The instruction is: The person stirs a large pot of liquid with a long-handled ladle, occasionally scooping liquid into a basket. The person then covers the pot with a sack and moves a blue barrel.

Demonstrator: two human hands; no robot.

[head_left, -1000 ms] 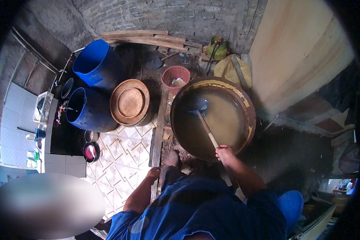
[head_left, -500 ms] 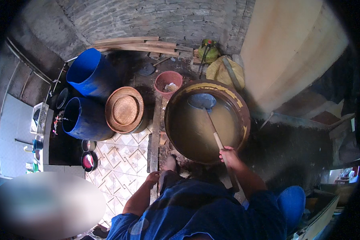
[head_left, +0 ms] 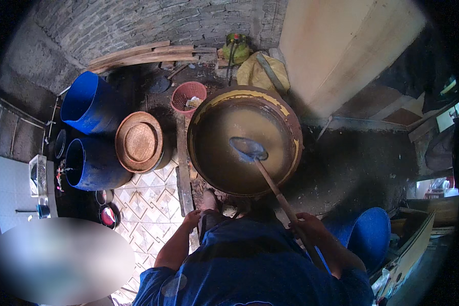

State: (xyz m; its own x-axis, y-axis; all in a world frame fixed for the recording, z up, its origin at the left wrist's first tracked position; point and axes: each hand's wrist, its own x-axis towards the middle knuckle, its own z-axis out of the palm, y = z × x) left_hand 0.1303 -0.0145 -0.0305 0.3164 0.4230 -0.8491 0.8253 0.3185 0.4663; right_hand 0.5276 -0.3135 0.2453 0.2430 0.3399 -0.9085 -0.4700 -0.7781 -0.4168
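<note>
My right hand (head_left: 307, 227) is closed round the wooden handle of a long-handled ladle (head_left: 272, 184). The ladle's wide, round metal bowl lies tilted in cloudy, yellowish-brown liquid (head_left: 232, 125), near the middle of a large round cauldron (head_left: 297, 137). Yellow residue crusts the cauldron's inner wall at the far right. The lower end of the handle passes back under my right forearm. My left hand (head_left: 192, 219) rests beside my dark shorts, with its fingers loosely bent and nothing seen in them.
Past the cauldron's left rim stands a red plastic basket (head_left: 188, 96). Two blue drums (head_left: 99, 109) and a round woven tray (head_left: 139, 143) are farther left. A green gas cylinder (head_left: 237, 50) stands at the back. Another blue drum (head_left: 371, 237) is by my right arm.
My right hand has drawn back toward my body and to the right. The ladle's bowl has come from the cauldron's far side to its middle. The view has shifted too.
</note>
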